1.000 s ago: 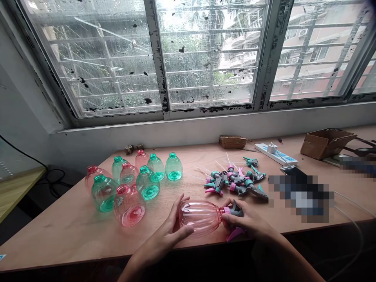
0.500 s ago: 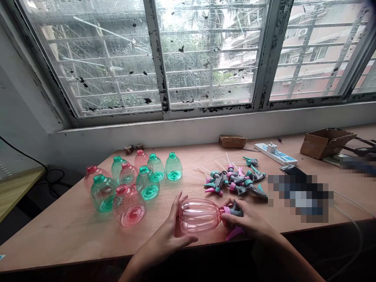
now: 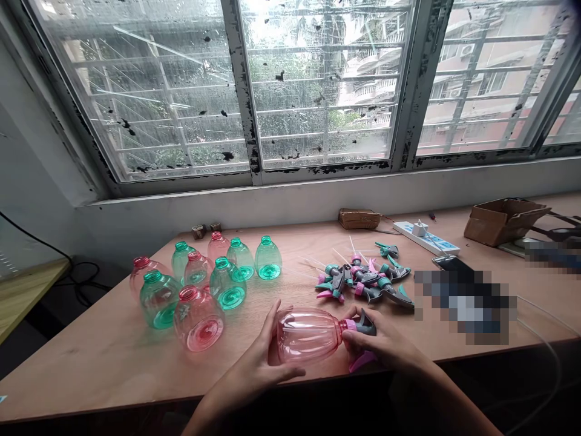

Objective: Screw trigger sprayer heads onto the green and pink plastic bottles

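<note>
My plywood bench (image 3: 91, 363) sits under a wet, streaky window (image 3: 149, 91) with a peeling frame, and off to the right there's a white power strip (image 3: 425, 237) and a beat-up cardboard box (image 3: 503, 223).

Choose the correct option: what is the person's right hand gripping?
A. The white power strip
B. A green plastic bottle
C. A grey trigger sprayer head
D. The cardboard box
C: the right hand closes around the grey trigger sprayer head at the neck of the pink plastic bottle, whose body the left hand cups.
</note>
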A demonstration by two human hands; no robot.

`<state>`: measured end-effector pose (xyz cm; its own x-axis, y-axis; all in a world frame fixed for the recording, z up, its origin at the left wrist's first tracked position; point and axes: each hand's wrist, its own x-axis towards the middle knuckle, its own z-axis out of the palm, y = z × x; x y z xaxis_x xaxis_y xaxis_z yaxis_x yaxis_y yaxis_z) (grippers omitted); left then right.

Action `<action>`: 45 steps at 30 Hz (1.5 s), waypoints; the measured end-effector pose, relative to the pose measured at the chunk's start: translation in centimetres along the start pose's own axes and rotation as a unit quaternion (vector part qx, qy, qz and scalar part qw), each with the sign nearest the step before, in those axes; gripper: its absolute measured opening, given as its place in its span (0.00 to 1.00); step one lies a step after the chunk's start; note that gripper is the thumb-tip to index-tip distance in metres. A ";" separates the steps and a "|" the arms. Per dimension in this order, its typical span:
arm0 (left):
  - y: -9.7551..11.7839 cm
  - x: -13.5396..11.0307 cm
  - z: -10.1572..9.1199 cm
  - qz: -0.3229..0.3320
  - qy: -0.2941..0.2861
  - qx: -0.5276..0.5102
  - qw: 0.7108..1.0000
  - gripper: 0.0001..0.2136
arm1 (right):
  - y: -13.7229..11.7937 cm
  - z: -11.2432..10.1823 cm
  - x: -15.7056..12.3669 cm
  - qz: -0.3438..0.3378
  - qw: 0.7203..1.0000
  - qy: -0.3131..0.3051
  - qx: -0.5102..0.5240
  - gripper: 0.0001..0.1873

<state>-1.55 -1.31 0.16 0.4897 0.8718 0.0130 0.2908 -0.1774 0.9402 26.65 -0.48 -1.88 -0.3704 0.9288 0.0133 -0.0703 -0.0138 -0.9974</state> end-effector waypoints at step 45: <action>-0.2 -0.3 -0.2 0.003 0.007 -0.040 0.999 0.43 | 0.2 -0.1 -0.2 -0.031 0.999 -0.004 0.039 0.19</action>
<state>-1.90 -1.43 -0.02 0.4802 0.8769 0.0232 0.2216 -0.1468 0.9640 26.84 -0.65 -2.08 -0.3707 0.9257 0.0756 -0.1648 0.0145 -0.9862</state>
